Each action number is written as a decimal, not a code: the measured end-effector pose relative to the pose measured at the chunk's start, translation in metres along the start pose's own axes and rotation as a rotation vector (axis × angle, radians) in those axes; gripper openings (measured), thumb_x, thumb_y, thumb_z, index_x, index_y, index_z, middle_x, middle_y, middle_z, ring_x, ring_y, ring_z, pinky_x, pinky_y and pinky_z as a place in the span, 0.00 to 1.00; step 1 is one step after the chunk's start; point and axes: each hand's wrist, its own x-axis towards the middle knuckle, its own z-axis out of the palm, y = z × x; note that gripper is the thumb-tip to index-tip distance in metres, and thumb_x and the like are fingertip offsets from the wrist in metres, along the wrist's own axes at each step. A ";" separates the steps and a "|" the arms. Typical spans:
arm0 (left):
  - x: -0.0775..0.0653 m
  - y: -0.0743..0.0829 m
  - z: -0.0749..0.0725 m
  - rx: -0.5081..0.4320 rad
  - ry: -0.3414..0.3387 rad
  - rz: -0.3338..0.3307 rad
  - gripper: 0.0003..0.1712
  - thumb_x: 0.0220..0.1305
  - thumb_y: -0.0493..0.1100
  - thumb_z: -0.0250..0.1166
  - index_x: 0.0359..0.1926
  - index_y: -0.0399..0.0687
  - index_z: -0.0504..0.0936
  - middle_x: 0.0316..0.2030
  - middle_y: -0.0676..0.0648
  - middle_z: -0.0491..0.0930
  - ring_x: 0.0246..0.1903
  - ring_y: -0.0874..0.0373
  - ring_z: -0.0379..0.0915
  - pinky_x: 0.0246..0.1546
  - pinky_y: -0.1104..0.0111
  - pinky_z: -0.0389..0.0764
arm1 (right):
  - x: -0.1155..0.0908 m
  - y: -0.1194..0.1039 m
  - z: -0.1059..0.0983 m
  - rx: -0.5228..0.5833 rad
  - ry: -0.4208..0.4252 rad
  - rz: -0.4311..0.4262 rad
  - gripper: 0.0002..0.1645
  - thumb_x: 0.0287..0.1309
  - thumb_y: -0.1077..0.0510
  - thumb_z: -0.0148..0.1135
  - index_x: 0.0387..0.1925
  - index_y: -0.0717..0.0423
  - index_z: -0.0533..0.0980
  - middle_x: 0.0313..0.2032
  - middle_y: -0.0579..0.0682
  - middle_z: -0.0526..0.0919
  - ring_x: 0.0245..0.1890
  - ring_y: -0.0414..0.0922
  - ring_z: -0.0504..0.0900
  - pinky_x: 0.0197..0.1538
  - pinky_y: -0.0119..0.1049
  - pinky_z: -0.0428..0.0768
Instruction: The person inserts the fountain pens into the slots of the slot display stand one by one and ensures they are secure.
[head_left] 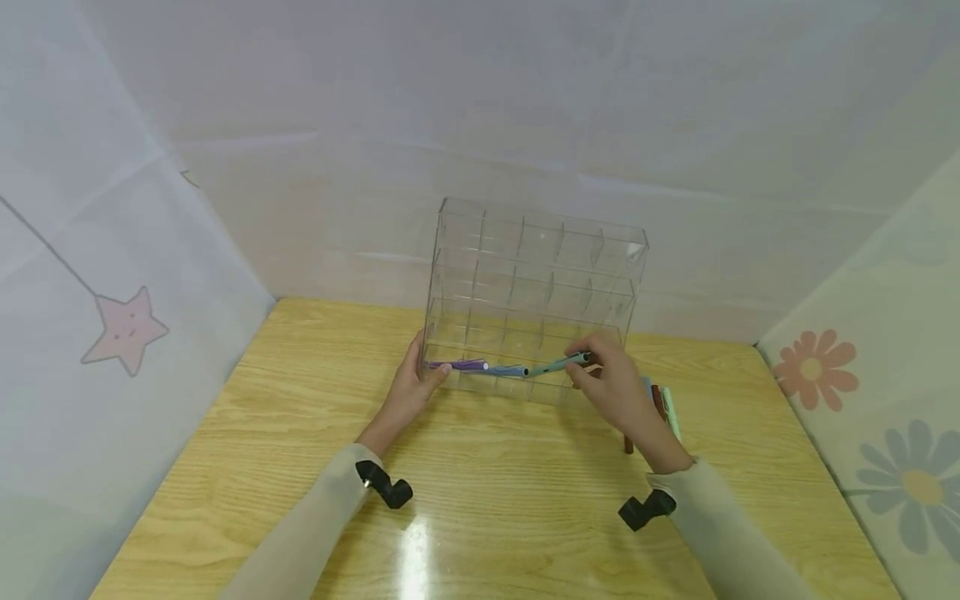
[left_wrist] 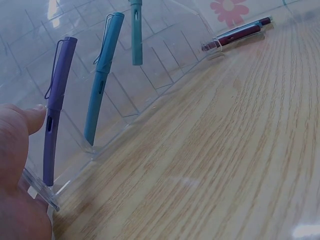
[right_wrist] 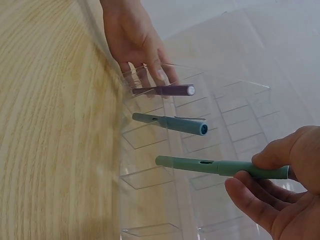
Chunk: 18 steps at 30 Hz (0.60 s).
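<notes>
A clear acrylic pen stand (head_left: 551, 287) with tiered compartments stands near the back of the table. My left hand (head_left: 412, 383) grips its lower left corner, the thumb in front beside the purple fountain pen (left_wrist: 59, 100). That purple pen and a blue fountain pen (right_wrist: 182, 125) sit in neighbouring slots of the front row. My right hand (head_left: 611, 387) pinches the capped end of a green fountain pen (right_wrist: 220, 167) between thumb and fingers. The green pen's free end points into the front row, right of the blue one.
Several more pens lie on the table to the right of the stand, partly behind my right wrist, among them a dark red pen (left_wrist: 240, 35) and a pale green pen (head_left: 671, 412). A white cloth wall (head_left: 360, 192) rises behind the table (head_left: 480, 500).
</notes>
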 end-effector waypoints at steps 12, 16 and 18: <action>0.002 0.000 0.000 0.004 -0.001 0.003 0.50 0.79 0.51 0.63 0.88 0.61 0.42 0.88 0.47 0.41 0.87 0.42 0.35 0.88 0.45 0.42 | 0.003 0.007 0.020 -0.121 0.000 -0.040 0.09 0.70 0.65 0.68 0.49 0.59 0.84 0.52 0.59 0.84 0.44 0.51 0.85 0.41 0.38 0.89; 0.002 0.000 0.000 0.005 0.001 -0.002 0.50 0.79 0.51 0.64 0.88 0.61 0.42 0.88 0.47 0.41 0.87 0.42 0.36 0.88 0.45 0.42 | 0.003 0.008 0.025 -0.126 -0.001 -0.027 0.07 0.70 0.65 0.69 0.47 0.58 0.85 0.51 0.58 0.83 0.44 0.51 0.84 0.42 0.38 0.89; 0.002 0.000 0.000 -0.001 0.002 -0.003 0.50 0.79 0.50 0.64 0.88 0.61 0.43 0.88 0.47 0.42 0.87 0.42 0.36 0.88 0.45 0.42 | 0.003 0.009 0.027 -0.133 -0.004 -0.025 0.06 0.70 0.64 0.69 0.47 0.57 0.85 0.51 0.58 0.82 0.43 0.50 0.84 0.43 0.38 0.89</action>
